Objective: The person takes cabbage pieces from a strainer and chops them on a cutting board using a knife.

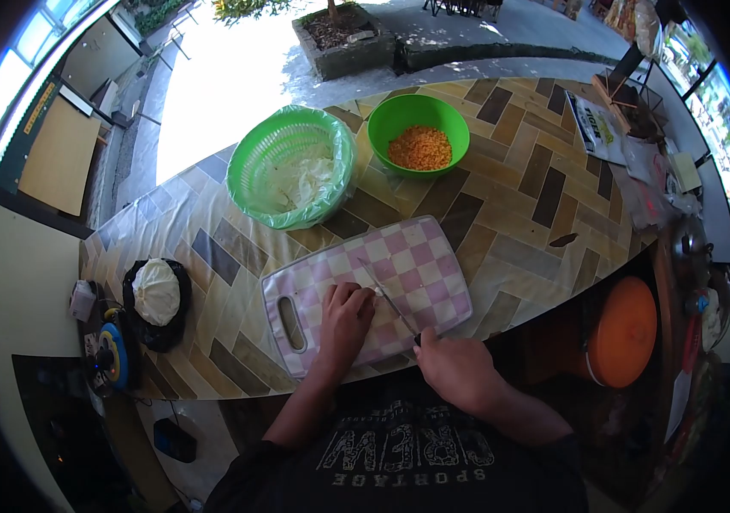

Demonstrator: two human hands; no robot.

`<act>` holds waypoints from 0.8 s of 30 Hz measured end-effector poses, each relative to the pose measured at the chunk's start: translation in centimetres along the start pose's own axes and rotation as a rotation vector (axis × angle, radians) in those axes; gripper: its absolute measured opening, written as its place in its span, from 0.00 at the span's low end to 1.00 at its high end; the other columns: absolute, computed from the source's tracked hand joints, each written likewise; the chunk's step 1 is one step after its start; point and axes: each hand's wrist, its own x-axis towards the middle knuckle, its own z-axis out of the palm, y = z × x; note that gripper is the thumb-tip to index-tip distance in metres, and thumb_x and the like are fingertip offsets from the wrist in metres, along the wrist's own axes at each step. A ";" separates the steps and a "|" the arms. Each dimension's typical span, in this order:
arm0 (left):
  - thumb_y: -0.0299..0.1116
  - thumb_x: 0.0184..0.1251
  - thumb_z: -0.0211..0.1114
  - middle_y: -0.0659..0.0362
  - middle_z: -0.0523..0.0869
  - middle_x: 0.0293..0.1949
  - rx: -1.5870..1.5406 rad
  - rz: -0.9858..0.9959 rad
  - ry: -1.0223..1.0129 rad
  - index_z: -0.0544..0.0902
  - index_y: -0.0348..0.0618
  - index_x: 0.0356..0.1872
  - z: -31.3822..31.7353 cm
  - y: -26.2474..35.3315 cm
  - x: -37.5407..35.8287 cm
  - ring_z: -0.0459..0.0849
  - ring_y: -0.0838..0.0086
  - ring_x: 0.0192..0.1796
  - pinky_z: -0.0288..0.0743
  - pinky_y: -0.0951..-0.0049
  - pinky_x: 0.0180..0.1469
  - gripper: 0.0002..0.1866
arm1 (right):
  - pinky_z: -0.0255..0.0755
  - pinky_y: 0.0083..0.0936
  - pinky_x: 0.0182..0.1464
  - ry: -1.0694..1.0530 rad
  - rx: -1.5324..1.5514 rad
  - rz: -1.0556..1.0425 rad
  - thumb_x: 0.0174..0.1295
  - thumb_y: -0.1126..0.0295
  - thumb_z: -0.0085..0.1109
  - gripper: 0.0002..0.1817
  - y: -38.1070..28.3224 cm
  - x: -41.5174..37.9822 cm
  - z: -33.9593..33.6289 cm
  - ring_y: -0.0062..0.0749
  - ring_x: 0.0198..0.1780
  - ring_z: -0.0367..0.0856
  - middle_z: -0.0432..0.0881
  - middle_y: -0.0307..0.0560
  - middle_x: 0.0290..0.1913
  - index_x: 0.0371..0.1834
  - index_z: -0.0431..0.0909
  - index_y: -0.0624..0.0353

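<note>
Knife lies across the pink checkered cutting board, its handle gripped in your right hand at the board's near edge. Your left hand presses curled fingers on a small white piece by the blade. Beyond stand a green colander and a green bowl.

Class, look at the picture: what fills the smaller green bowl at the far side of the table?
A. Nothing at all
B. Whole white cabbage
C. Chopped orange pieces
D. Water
C: the smaller green bowl holds a heap of chopped orange pieces, while the pale leafy stuff lies in the green basket beside it.
</note>
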 end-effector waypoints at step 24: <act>0.24 0.61 0.73 0.53 0.87 0.43 0.024 0.055 0.023 0.90 0.40 0.44 -0.3 -0.2 -0.4 0.83 0.55 0.48 0.78 0.57 0.55 0.10 | 0.84 0.50 0.42 0.027 -0.061 0.048 0.69 0.72 0.52 0.10 0.3 1.1 4.4 0.54 0.38 0.92 0.90 0.60 0.31 0.45 0.76 0.69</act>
